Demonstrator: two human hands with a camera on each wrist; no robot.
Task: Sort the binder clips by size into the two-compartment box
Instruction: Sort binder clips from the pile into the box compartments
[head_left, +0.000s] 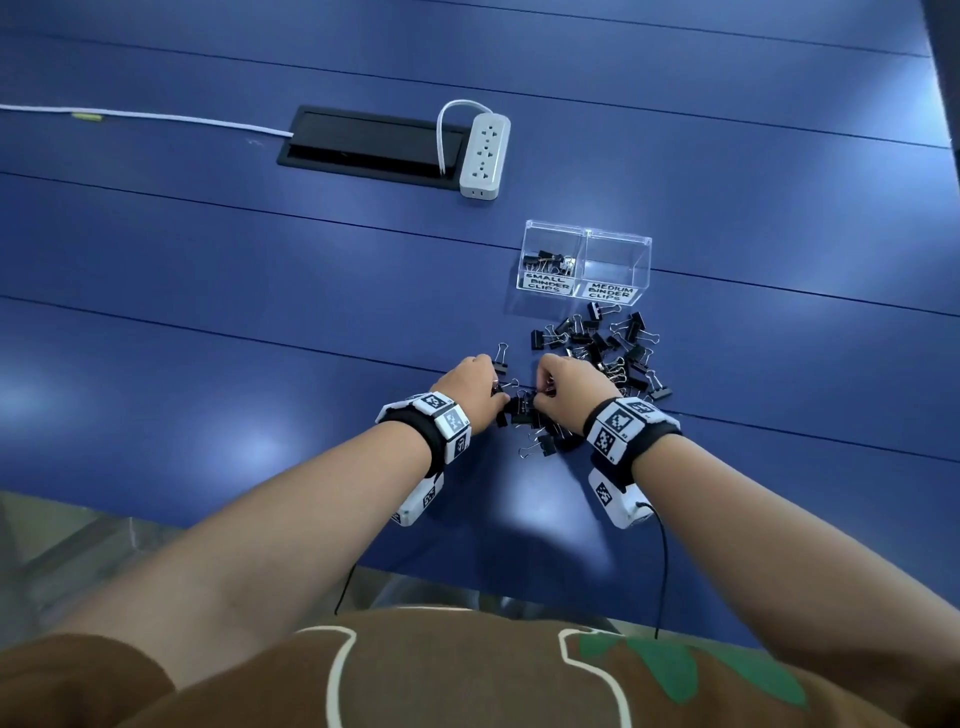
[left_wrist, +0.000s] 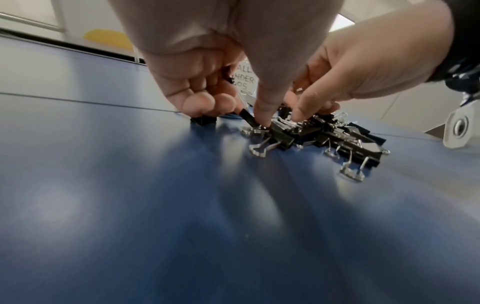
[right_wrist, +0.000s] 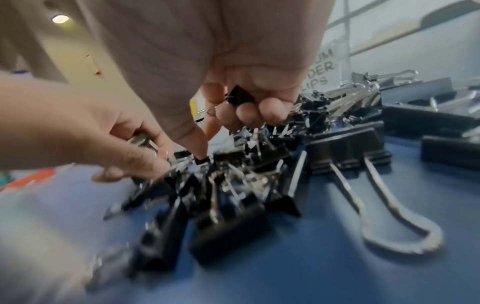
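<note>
Our fingers hide much of the near clips, and the right wrist view is blurry, so we cannot count what each hand holds. The far label on the clear box (head_left: 587, 244) is partly cut off in both wrist views.

We sit at a blue desk (head_left: 208, 312) with thin dark lines across it. A black cable hatch (head_left: 363, 143) is set in it, and a white power strip (head_left: 485, 156) lies beside the hatch. The box stands past the pile. Its left part, marked small, has a few clips in it. Its right part is marked medium.

The pile of black binder clips (head_left: 602, 353) lies on the desk between the box and our hands. Our left hand (head_left: 475, 387) has curled fingers, and its thumb and finger pinch a clip at the pile's near edge. Our right hand (head_left: 569, 387) has a small black clip (right_wrist: 237, 96) tucked in its curled fingers, and its thumb reaches down into the pile.
</note>
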